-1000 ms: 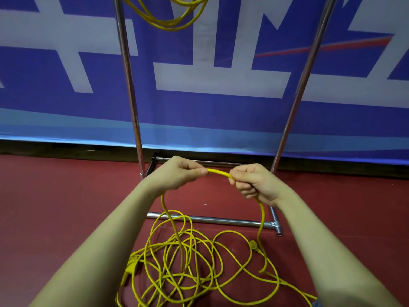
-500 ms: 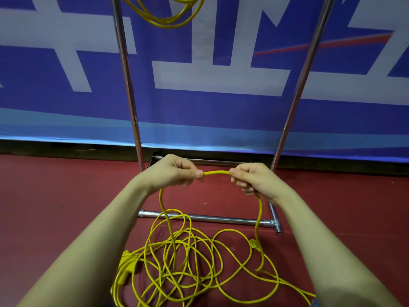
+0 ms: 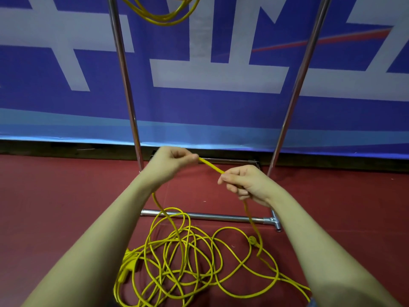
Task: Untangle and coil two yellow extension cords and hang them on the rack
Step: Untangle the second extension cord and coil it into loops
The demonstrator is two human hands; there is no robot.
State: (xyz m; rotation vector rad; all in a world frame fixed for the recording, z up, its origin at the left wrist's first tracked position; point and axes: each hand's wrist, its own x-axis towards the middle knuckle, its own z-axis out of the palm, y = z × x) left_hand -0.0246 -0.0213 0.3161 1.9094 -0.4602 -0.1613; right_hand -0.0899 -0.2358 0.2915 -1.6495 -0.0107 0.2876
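The left hand (image 3: 171,162) is pinching a yellow cord (image 3: 211,167) between thumb and curled fingers (image 3: 194,157), and the right hand (image 3: 245,183) is gripping the same cord a little lower and to the right, its fingers (image 3: 230,177) curled round it. A short straight stretch of cord is running tight between the two hands, sloping down from left to right. From under each hand the cord is hanging down to the red floor (image 3: 55,207), where the rest of it is lying in a loose tangle (image 3: 183,258) of overlapping loops between the forearms, with a yellow plug (image 3: 252,240) at the right of the heap and a socket end (image 3: 128,262) at its left. Just beyond the hands a chrome rack (image 3: 125,80) is standing, its two uprights rising out of view and its base bar lying on the floor. A second yellow cord (image 3: 163,17), coiled, is hanging between the uprights at the top. A blue and white banner (image 3: 210,74) is covering the wall behind.
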